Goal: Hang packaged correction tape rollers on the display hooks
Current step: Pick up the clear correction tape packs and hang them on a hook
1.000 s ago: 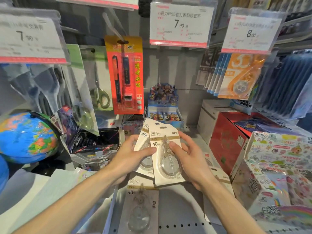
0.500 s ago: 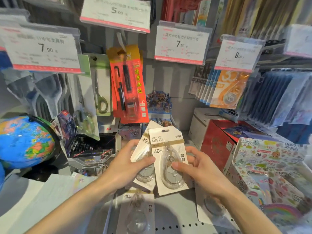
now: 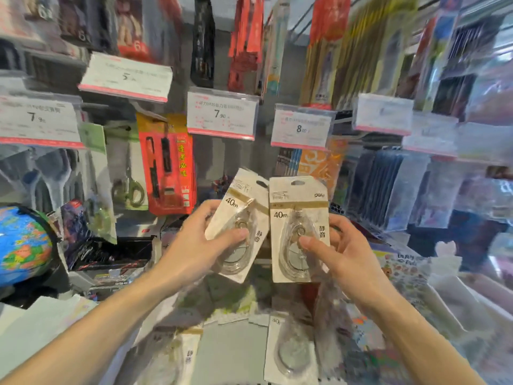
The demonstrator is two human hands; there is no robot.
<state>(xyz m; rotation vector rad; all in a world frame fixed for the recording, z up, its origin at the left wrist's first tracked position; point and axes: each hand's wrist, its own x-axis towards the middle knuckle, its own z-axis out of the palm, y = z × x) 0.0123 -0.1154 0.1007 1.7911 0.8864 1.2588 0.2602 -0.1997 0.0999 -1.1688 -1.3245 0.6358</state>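
Both hands have come up from the shelf and split the two packs apart, so now the left hand [image 3: 191, 245] pinches a tilted correction tape pack [image 3: 240, 218] and the right hand [image 3: 337, 257] grips an upright pack [image 3: 298, 226] just beside it, below the 7.90 price tag [image 3: 222, 115].

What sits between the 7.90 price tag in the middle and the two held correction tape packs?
Head view: nothing hangs there, only bare grey back panel between the white 7.90 price tag and the cream carded packs.
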